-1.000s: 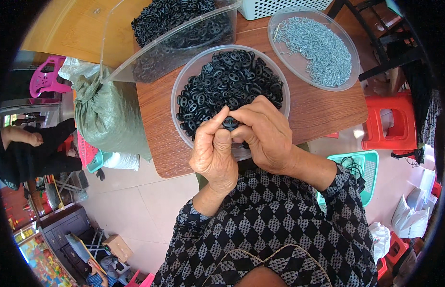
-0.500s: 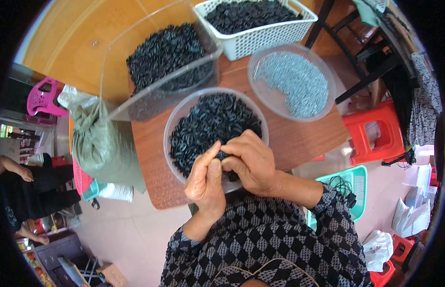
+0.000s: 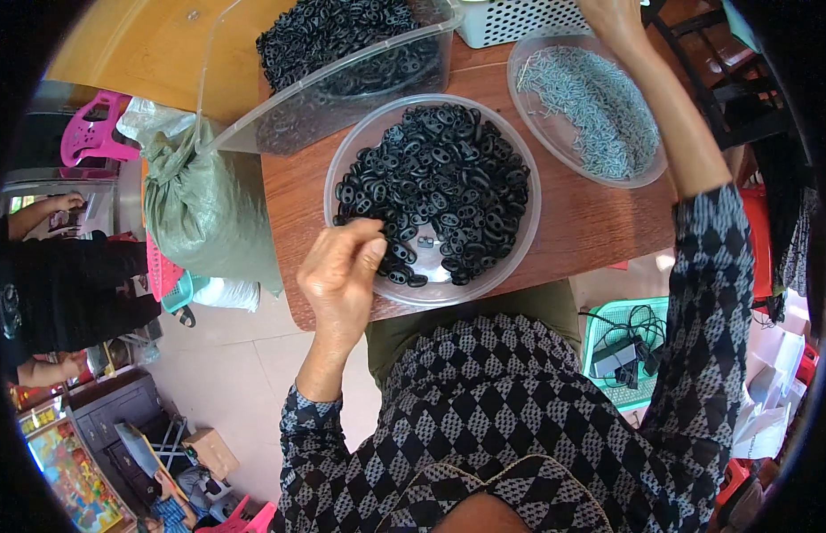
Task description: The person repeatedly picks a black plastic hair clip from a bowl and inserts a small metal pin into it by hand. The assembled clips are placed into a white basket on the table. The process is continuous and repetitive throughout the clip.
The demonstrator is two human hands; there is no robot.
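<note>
A round clear bowl (image 3: pixel 534 209) of small black oval plastic pieces with two holes (image 3: pixel 444 160) stands on the brown table before me. At its near left rim, my left hand (image 3: pixel 337 280) is closed, thumb against curled fingers; whatever they may hold is hidden. My right hand (image 3: pixel 613 19) stretches to the top edge of the picture, beside the white perforated basket (image 3: pixel 520 22). Its fingers run out of view, so their state does not show. Beneath that forearm lies a shallow clear dish (image 3: pixel 555 147) of small silvery screws (image 3: pixel 595 111).
A large clear bin (image 3: pixel 342 93) with more black pieces stands at the far left of the wooden table (image 3: pixel 573 222). Left of the table is a tied green sack (image 3: pixel 209 209). A green basket (image 3: pixel 599 342) with cables sits low on the right. Another person (image 3: pixel 75 275) is at far left.
My hands, together over the bowl before, have parted. The right has gone far up and right toward the white basket; the left has shifted to the bowl's left rim. The view has shifted too.
</note>
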